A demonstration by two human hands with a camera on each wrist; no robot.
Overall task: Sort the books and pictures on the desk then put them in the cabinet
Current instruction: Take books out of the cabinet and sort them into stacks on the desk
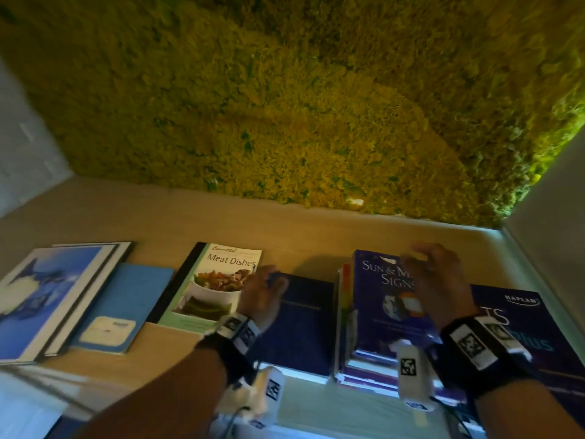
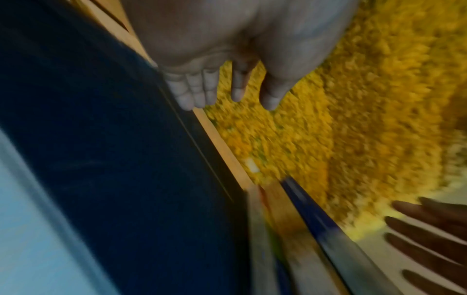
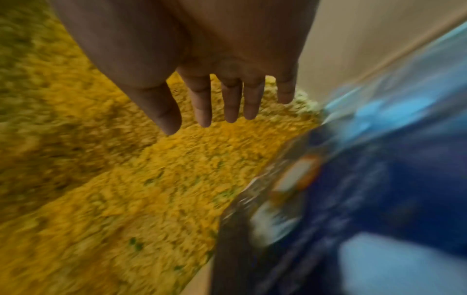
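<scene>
While both arms reach forward over a pale wooden desk (image 1: 221, 223), the left hand (image 1: 261, 293) hovers with fingers extended and empty above a dark navy book (image 1: 300, 331) at lower center. At lower right, the right hand (image 1: 437, 280), fingers spread and holding nothing, is over a "Sun & Moon Signs" book (image 1: 380, 299) topping a stack (image 1: 345, 343). Left of center lies a "Meat Dishes" cookbook (image 1: 215, 280); at far left, 1 blue framed picture (image 1: 47, 296). Yellow-green moss wall (image 1: 285, 106) fills the upper frame.

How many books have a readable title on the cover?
3: Meat Dishes left of centre, Sun & Moon Signs topping the stack, Kaplan book far right. Others may be hidden.
</scene>
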